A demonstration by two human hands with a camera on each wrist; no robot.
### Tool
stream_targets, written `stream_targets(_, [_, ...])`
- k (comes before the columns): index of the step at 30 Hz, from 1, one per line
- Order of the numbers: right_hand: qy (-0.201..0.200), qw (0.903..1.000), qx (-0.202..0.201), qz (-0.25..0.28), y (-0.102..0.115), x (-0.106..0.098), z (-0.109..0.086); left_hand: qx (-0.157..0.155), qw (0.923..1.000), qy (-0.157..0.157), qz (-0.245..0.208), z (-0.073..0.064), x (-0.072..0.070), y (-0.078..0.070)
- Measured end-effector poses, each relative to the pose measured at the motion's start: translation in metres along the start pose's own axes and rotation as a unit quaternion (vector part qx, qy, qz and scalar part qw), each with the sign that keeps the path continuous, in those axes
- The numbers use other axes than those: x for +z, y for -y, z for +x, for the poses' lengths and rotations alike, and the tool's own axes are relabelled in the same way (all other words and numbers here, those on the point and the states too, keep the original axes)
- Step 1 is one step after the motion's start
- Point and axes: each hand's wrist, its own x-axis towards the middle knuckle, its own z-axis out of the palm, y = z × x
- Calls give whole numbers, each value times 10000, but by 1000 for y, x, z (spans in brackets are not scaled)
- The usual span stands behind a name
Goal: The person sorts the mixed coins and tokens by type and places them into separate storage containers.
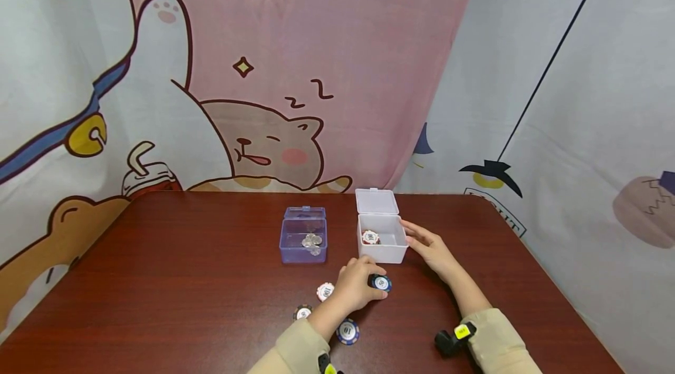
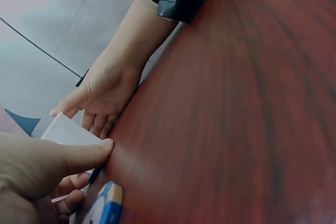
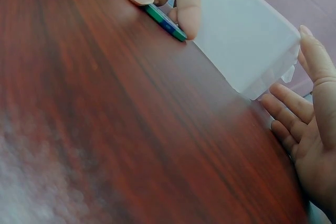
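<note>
My left hand [image 1: 354, 285] pinches a poker chip with a green and dark-blue edge [image 3: 167, 24] between thumb and finger, low at the table in front of the white box. The same chip shows its face [image 1: 381, 284] in the head view. My right hand [image 1: 433, 252] touches the right side of the open white plastic box [image 1: 382, 254], its fingers loosely spread in the right wrist view. A white-and-red poker chip [image 1: 371, 237] lies inside that box. Beside the left forearm lie a white-and-red chip [image 1: 325, 291], a black chip [image 1: 303, 313] and a blue chip [image 1: 348, 332].
An open blue translucent box [image 1: 303, 257] holding several silver coins [image 1: 312, 241] stands left of the white box. Both lids tilt back toward the rear. The brown wooden table [image 1: 174, 292] ends at a cartoon-printed curtain [image 1: 337, 28].
</note>
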Motion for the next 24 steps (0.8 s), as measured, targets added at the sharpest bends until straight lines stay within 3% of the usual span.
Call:
stream_targets(13, [12, 10000, -31, 47, -1, -1, 0, 96, 9997, -104, -213, 0, -1, 4])
stream_targets(24, [6, 10000, 19, 52, -2, -1, 0, 258, 9956, -71, -897, 3, -17, 5])
